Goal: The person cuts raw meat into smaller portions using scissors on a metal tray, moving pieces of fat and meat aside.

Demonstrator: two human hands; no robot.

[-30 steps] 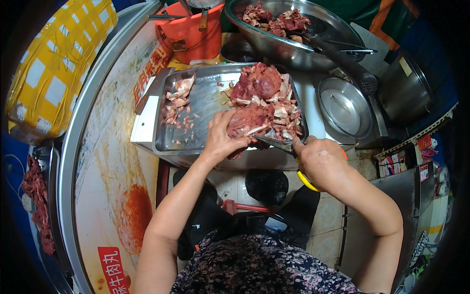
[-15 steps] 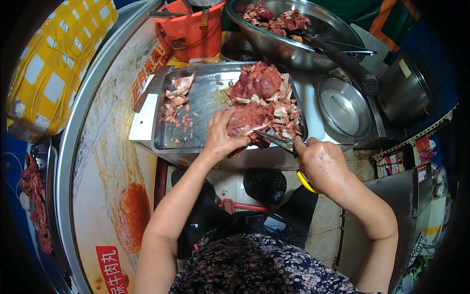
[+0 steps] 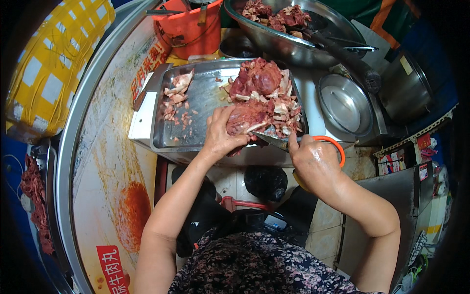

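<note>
My left hand (image 3: 221, 134) is closed on a piece of raw red meat (image 3: 248, 117) at the near edge of a metal tray (image 3: 196, 81). My right hand (image 3: 316, 161) grips scissors with an orange handle loop (image 3: 333, 145) and a yellow one mostly hidden under the hand. The scissor blades (image 3: 270, 140) point left, their tips against the near side of the meat. Behind it in the tray lies a larger chunk of meat (image 3: 260, 78), with pale trimmed bits (image 3: 286, 115) along the right side. More pale scraps (image 3: 178, 88) lie at the tray's left.
A large steel basin (image 3: 303, 51) with meat stands behind the tray, beside an orange bucket (image 3: 193, 32). An empty-looking round metal bowl (image 3: 345, 105) is at the right, near a tall steel pot (image 3: 406, 88). A knife (image 3: 152, 85) lies left of the tray.
My right hand has turned with the scissors, bringing the orange loop into sight while the yellow one is mostly covered. The left hand stays on the meat.
</note>
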